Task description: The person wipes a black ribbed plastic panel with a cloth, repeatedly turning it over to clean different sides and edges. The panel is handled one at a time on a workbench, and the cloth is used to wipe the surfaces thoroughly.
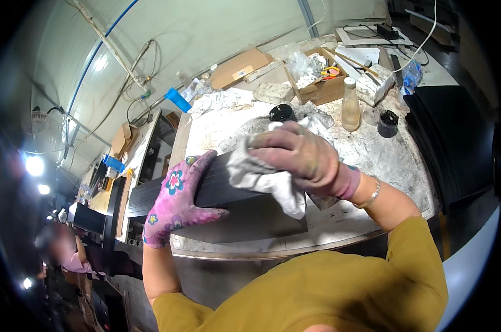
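Note:
A stack of black panels (pixel 250 218) lies across the near side of the table, the thin parallel edges of the panels facing up. My left hand (pixel 176 193), in a pink flowered glove, is spread over its left part. The thumb points right along the near face, while the fingers stretch away across the top. Toward the stack's right end, my right hand (pixel 303 155) bunches a white cloth (pixel 264 180) under its curled fingers. This hand wears a stained pinkish glove. The cloth hangs over the near edge and hides the panels beneath it.
Behind the stack, the stained white table (pixel 391 160) holds a black open jar (pixel 281 113), a bottle (pixel 350 105), another black jar (pixel 388 124) and a cardboard box (pixel 322 91). Black sheets (pixel 452 144) are at the right. A person (pixel 76 260) is at the far left.

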The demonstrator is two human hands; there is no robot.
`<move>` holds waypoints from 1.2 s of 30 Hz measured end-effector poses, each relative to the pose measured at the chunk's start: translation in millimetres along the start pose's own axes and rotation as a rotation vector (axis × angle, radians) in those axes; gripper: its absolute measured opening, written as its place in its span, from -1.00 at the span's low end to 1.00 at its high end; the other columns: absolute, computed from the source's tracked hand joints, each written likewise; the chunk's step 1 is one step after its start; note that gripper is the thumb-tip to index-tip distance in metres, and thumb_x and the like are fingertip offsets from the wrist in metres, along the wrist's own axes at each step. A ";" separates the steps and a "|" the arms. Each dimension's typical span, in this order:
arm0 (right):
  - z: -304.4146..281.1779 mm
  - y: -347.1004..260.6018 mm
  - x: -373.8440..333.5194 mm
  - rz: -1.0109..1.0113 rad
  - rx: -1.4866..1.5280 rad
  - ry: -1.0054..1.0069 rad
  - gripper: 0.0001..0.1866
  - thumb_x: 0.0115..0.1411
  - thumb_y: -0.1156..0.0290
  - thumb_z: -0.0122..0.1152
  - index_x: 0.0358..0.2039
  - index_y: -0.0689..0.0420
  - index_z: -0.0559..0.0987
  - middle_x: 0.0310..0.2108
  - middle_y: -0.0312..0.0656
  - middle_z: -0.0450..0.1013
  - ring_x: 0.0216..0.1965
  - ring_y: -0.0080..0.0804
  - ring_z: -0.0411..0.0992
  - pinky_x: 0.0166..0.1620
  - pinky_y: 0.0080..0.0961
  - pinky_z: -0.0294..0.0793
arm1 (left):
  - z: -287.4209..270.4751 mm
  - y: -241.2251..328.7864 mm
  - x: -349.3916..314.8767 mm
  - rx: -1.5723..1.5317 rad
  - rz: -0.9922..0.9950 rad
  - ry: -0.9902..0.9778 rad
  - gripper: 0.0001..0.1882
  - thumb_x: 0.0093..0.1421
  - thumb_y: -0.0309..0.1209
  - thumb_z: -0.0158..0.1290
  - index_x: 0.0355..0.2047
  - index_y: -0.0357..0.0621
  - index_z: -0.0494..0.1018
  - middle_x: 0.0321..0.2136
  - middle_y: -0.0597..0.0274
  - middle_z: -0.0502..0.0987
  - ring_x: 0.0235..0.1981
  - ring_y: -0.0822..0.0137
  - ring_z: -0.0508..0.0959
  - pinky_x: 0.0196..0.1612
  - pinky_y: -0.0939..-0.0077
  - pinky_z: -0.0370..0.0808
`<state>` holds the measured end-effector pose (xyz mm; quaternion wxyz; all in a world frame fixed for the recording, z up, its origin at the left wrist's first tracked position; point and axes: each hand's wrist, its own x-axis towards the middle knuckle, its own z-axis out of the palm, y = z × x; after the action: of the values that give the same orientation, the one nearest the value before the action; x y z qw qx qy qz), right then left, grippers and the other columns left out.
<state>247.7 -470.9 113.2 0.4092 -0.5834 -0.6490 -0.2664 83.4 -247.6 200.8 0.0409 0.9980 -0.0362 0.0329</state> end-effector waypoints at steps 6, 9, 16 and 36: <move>17.3 30.7 -74.6 0.160 0.384 0.363 -0.62 0.08 0.49 0.17 -0.04 0.08 0.55 -0.16 -0.07 0.51 -0.14 -0.09 0.48 -0.05 -0.34 0.46 | -2.6 6.8 10.5 0.000 0.014 0.008 0.05 -0.26 -0.09 0.38 0.26 -0.13 0.21 0.08 -0.06 0.38 0.13 -0.04 0.34 0.23 0.20 0.22; -17.3 7.8 3.4 0.176 0.429 0.286 -0.58 0.10 0.48 0.12 0.02 0.10 0.50 -0.10 -0.09 0.47 -0.11 -0.08 0.46 -0.01 -0.32 0.41 | -0.2 1.6 -0.1 -0.012 -0.026 0.004 0.05 -0.26 -0.11 0.39 0.26 -0.11 0.21 0.09 -0.06 0.37 0.14 -0.04 0.33 0.23 0.19 0.21; 27.5 23.1 -58.5 0.206 0.191 0.135 -0.69 0.09 0.57 0.09 -0.11 0.14 0.54 -0.14 -0.05 0.49 -0.16 -0.04 0.47 -0.13 -0.31 0.47 | -1.0 6.2 4.2 -0.015 -0.004 0.009 0.05 -0.29 -0.09 0.38 0.25 -0.09 0.23 0.09 -0.04 0.37 0.15 -0.05 0.33 0.23 0.17 0.22; 34.3 -1.8 -34.9 0.110 0.165 0.437 -0.62 0.20 0.47 0.02 0.06 0.13 0.49 -0.09 -0.02 0.45 -0.09 -0.15 0.44 0.00 -0.32 0.42 | 1.3 -3.0 13.8 -0.028 -0.023 -0.010 0.11 -0.37 -0.13 0.39 0.26 -0.14 0.21 0.07 -0.09 0.39 0.10 -0.08 0.35 0.20 0.15 0.24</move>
<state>237.8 -461.8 66.1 0.6003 -0.5107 -0.5319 -0.3097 97.4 -245.7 200.2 0.0553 0.9978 -0.0254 0.0267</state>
